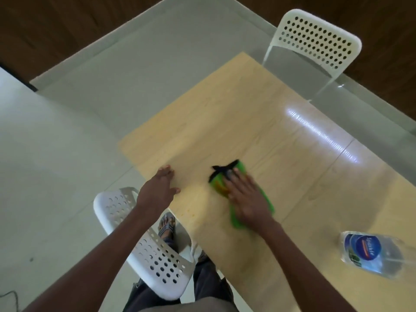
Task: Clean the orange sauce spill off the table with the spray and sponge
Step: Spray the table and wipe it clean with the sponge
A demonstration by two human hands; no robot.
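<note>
I log the green sponge [266, 202] lying flat on the pale wooden bench [258, 122], its long axis running diagonally from the far-left end, where a black strap or edge [225, 168] crosses it, to the near-right end closest to the person's body. Orange staining shows on the sponge's left side just beside the fingertips. The right hand [246, 199] lies directly on top of the sponge with fingers straight and spread, pressing it flat against the bench; nothing is curled round it, so I read this hand as open and pushing down. The sponge sticks out past the hand at the fingertip end and along the hand's right edge. The left hand [161, 188] is well apart to the left of the sponge, resting at the bench's left edge with fingers extended and thumb out, palm down, holding nothing. Faint orange smears [191, 212] are visible on the bench between the two hands, nearer the left wrist. To the right of the right forearm and well apart from it, a clear bottle [371, 253] with a blue label lies on the bench; its top is out of frame, and I cannot tell whether it has a spray head. A white perforated chair [146, 244] sits under the left forearm; a second one [315, 41] stands beyond the far side of the bench.
</note>
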